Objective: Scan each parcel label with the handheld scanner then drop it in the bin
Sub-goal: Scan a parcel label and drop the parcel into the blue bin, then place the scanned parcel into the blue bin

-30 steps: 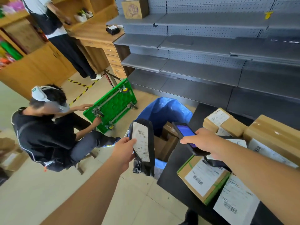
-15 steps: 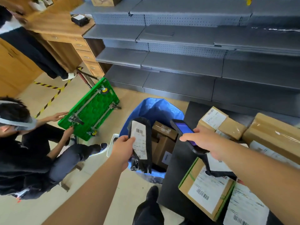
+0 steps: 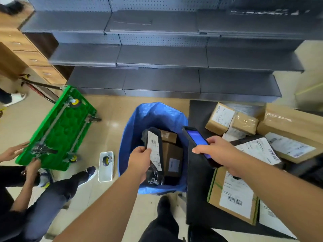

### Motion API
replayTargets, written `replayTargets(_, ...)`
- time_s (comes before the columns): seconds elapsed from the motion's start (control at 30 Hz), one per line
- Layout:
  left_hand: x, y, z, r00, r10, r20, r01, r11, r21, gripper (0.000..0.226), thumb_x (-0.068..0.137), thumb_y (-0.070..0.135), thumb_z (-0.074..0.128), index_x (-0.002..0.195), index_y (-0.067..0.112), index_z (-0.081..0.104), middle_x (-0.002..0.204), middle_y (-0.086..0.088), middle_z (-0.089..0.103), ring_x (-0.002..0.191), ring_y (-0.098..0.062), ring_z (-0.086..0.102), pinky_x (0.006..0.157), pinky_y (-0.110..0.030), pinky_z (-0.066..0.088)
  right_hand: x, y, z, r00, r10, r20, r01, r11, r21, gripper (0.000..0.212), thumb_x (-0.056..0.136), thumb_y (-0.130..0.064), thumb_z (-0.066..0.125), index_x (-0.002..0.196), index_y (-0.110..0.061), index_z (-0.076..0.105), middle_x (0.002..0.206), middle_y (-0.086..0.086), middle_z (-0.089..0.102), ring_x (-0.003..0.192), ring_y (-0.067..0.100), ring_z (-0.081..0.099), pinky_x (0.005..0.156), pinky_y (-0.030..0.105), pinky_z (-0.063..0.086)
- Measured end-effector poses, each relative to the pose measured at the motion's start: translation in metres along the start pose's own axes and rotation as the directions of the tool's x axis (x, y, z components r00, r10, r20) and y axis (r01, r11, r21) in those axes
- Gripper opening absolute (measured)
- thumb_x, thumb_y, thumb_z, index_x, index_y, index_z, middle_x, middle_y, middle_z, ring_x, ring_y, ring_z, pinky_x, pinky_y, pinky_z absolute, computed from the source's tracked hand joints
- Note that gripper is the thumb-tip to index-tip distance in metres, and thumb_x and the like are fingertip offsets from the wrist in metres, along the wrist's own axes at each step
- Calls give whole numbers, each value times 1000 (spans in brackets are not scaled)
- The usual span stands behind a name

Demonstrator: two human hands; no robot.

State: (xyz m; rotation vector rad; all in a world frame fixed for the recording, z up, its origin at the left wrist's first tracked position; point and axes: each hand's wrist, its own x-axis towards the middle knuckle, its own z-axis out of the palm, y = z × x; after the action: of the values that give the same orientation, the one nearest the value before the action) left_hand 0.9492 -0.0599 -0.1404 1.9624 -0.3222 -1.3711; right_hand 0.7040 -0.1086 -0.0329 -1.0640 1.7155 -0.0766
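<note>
My left hand (image 3: pixel 140 158) grips a black poly-bag parcel (image 3: pixel 154 154) with a white barcode label, held upright over the open blue bin bag (image 3: pixel 132 130). Brown boxes (image 3: pixel 172 155) lie inside the bin. My right hand (image 3: pixel 214 150) holds the black handheld scanner (image 3: pixel 197 141), its blue screen lit, just right of the parcel above the bin's right edge. More labelled parcels (image 3: pixel 232 196) lie on the black table (image 3: pixel 197 203) at the right.
A seated person at the left holds an upturned green cart (image 3: pixel 57 130). A small metal tray (image 3: pixel 105 165) with a wheel lies on the floor beside the bin. Grey shelving (image 3: pixel 162 56) runs along the back. My dark trouser leg and shoe (image 3: pixel 163 215) stand below the bin.
The view has swung right and down, centring the bin. My left hand has carried the black parcel from beside the bin to over its opening; the scanner stays close beside it.
</note>
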Motion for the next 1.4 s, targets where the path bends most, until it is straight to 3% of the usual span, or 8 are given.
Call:
replayTargets(0.13, 2, 3, 14, 992, -32, 124, 22, 997, 80, 16, 103, 20, 61, 109, 6, 68, 100, -18, 78, 84, -28, 70, 72, -39, 56, -7, -1, 0, 999, 26, -34, -26, 1000, 1, 59, 80, -44, 87, 125, -25, 53, 107, 0, 60, 90, 15, 61, 65, 29, 46)
replayTargets(0.23, -2, 8, 20, 972, -87, 218, 69, 994, 90, 17, 104, 11, 54, 89, 15, 61, 77, -4, 62, 66, -13, 55, 67, -30, 47, -13, -4, -2, 997, 31, -65, -30, 1000, 8, 60, 80, -44, 87, 125, -25, 52, 107, -1, 59, 91, 15, 60, 67, 30, 47)
replayTargets(0.4, -4, 24, 19, 951, -117, 286, 90, 990, 105, 32, 106, 3, 46, 82, 23, 52, 82, 2, 48, 71, -12, 46, 66, -24, 40, -22, -7, -5, 995, 12, -104, -9, 999, 31, 62, 77, -44, 88, 126, -24, 54, 107, 0, 61, 91, 17, 63, 68, 30, 49)
replayTargets(0.57, -12, 43, 22, 942, -92, 323, 94, 996, 11, 12, 108, 7, 52, 108, 14, 62, 106, -3, 67, 99, -15, 66, 102, -35, 54, -33, -8, -6, 995, -8, -100, 11, 999, 35, 58, 80, -42, 87, 122, -25, 50, 105, -1, 60, 91, 15, 62, 69, 29, 52)
replayTargets(0.8, -29, 51, 45, 935, -39, 353, 21, 998, 56, 15, 107, 8, 56, 118, 13, 64, 118, -5, 71, 106, -15, 68, 80, -27, 57, -48, 8, -18, 995, 5, -97, 1, 998, 69, 57, 84, -41, 84, 120, -27, 42, 99, -6, 51, 86, 9, 54, 64, 24, 46)
replayTargets(1.17, -83, 54, 105, 907, 39, 419, -117, 980, 163, 17, 109, 10, 55, 124, 15, 61, 124, -6, 69, 118, -20, 67, 98, -35, 57, -75, 74, -62, 986, 64, -152, -37, 984, 173, 59, 79, -45, 87, 119, -27, 47, 107, 1, 60, 96, 19, 65, 87, 38, 59)
replayTargets(1.3, -113, 43, 143, 894, 103, 435, -237, 934, 266, 17, 107, 16, 58, 123, 21, 63, 120, -2, 71, 112, -17, 69, 97, -36, 59, -95, 113, -90, 980, 67, -188, -24, 975, 222, 61, 80, -44, 87, 121, -28, 44, 104, -6, 55, 88, 12, 61, 67, 28, 52)
replayTargets(1.4, -145, 27, 181, 880, 121, 460, -275, 919, 282, 11, 106, 17, 59, 115, 21, 65, 117, -3, 73, 109, -19, 71, 94, -36, 60, -113, 155, -115, 972, 59, -226, 8, 959, 282, 63, 78, -42, 89, 121, -26, 45, 107, -6, 57, 91, 11, 61, 66, 27, 48)
